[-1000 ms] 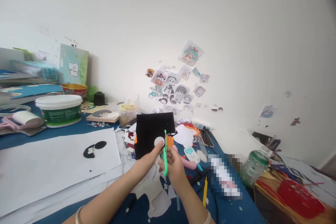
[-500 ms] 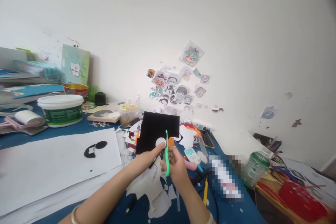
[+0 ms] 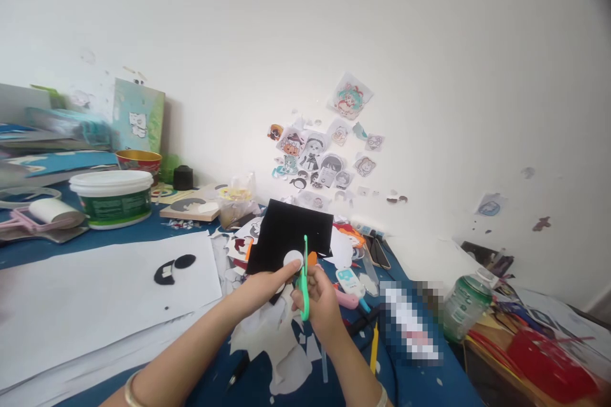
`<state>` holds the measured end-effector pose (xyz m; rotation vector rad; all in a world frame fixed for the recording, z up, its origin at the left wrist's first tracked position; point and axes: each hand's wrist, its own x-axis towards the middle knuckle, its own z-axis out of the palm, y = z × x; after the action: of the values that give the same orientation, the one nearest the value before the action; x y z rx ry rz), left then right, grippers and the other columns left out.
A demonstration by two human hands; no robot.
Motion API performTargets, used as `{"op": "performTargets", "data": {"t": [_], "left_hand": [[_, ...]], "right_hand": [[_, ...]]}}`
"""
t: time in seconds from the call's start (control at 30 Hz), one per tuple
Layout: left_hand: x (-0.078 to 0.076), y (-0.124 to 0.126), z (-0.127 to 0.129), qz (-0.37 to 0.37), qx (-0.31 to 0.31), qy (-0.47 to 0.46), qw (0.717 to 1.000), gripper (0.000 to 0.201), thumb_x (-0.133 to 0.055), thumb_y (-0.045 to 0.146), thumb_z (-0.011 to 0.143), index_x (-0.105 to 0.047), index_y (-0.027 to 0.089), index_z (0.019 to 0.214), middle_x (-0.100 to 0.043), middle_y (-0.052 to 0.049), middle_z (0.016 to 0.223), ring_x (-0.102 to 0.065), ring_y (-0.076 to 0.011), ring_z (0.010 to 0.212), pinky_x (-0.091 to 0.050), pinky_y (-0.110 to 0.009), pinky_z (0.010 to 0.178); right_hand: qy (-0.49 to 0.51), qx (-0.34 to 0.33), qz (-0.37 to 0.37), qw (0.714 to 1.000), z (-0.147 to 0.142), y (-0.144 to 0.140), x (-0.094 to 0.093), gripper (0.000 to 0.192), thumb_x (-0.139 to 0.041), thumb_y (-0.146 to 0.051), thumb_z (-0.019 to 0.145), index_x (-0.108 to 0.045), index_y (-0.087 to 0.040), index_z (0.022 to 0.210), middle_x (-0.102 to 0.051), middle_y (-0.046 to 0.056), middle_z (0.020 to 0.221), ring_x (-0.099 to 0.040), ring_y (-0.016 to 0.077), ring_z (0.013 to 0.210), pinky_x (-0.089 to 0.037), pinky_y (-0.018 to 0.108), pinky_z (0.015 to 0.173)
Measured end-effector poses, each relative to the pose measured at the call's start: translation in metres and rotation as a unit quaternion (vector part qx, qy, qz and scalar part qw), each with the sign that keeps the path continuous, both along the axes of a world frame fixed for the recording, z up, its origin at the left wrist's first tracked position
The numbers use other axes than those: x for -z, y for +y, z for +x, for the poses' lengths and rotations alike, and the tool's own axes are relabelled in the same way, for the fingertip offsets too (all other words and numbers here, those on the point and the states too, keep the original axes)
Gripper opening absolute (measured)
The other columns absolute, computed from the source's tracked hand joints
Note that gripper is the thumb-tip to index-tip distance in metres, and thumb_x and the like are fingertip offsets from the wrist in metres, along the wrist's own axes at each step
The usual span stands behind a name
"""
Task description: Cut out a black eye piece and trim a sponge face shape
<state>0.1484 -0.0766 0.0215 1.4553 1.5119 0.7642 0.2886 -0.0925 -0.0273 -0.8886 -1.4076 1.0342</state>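
by left hand (image 3: 268, 286), black sheet (image 3: 289, 229) and white disc (image 3: 293, 259) were pinched on its far side | by right hand (image 3: 321, 297), green scissors (image 3: 304, 287) were gripped just right of disc

A lidded tub (image 3: 112, 203) stands on the blue table (image 3: 258, 386), near a red bowl (image 3: 147, 168); a painted board (image 3: 136, 111) stands upright against the wall (image 3: 429, 44); paper cutouts (image 3: 331, 170) cluster there. A phone (image 3: 379, 254) lies right of centre; a bottle (image 3: 465, 308) stands farther right, near a red container (image 3: 548, 362).
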Motion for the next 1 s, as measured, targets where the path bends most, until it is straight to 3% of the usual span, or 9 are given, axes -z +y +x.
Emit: {"op": "performTargets", "data": {"t": [0.13,0.37,0.5,0.63,0.8,1.0], "left_hand": [[-0.008,-0.002,-0.002,-0.046,0.038,-0.007,0.998,0.084,-0.043,0.080,0.050,-0.070,0.011,0.089,-0.059,-0.023,0.113,-0.052,-0.0371,0.106,-0.039,-0.040,0.085],[-0.008,0.000,-0.009,-0.012,0.041,-0.027,0.999,0.062,-0.048,0.074,0.053,-0.066,0.015,0.060,-0.067,-0.013,0.080,-0.058,-0.0294,0.080,-0.042,-0.032,0.069],[0.000,0.005,-0.006,0.026,0.024,-0.051,0.998,0.052,-0.051,0.068,0.057,-0.055,0.017,0.045,-0.058,-0.005,0.057,-0.053,-0.0213,0.061,-0.038,-0.028,0.057],[0.004,0.005,0.003,0.070,0.009,-0.095,0.993,0.053,-0.049,0.068,0.060,-0.053,0.017,0.045,-0.052,-0.002,0.051,-0.050,-0.0182,0.057,-0.037,-0.027,0.056],[0.001,-0.001,0.008,0.002,0.000,-0.065,0.998,0.059,-0.047,0.074,0.056,-0.055,0.016,0.047,-0.043,0.000,0.045,-0.042,-0.0156,0.050,-0.032,-0.027,0.050],[-0.001,-0.001,0.006,-0.005,0.032,-0.065,0.997,0.058,-0.048,0.074,0.054,-0.047,0.018,0.040,-0.038,0.002,0.044,-0.036,-0.0130,0.047,-0.028,-0.026,0.048]], "right_hand": [[-0.012,0.006,0.003,1.000,0.003,0.003,0.002,0.037,-0.072,-0.031,0.059,-0.057,-0.019,0.090,-0.056,0.000,0.074,-0.052,0.0124,0.061,-0.045,0.025,0.058],[-0.035,-0.015,0.010,0.999,0.008,0.003,0.003,0.029,-0.071,-0.028,0.059,-0.055,-0.019,0.082,-0.046,-0.005,0.061,-0.044,0.0091,0.051,-0.040,0.021,0.047],[-0.032,-0.018,-0.002,0.999,0.006,0.004,0.004,0.029,-0.070,-0.028,0.060,-0.054,-0.019,0.082,-0.048,-0.005,0.059,-0.048,0.0103,0.051,-0.040,0.022,0.048],[-0.036,0.007,0.002,0.999,0.005,0.005,0.004,0.028,-0.070,-0.026,0.060,-0.055,-0.019,0.083,-0.046,-0.005,0.060,-0.047,0.0103,0.053,-0.041,0.023,0.052],[-0.017,0.001,-0.001,1.000,0.005,0.003,0.000,0.030,-0.070,-0.024,0.060,-0.054,-0.020,0.085,-0.050,-0.004,0.066,-0.049,0.0112,0.059,-0.042,0.023,0.057],[-0.009,-0.019,0.005,1.000,0.007,0.003,-0.002,0.033,-0.071,-0.027,0.058,-0.051,-0.020,0.083,-0.057,-0.002,0.069,-0.053,0.0123,0.061,-0.044,0.024,0.058]]}}
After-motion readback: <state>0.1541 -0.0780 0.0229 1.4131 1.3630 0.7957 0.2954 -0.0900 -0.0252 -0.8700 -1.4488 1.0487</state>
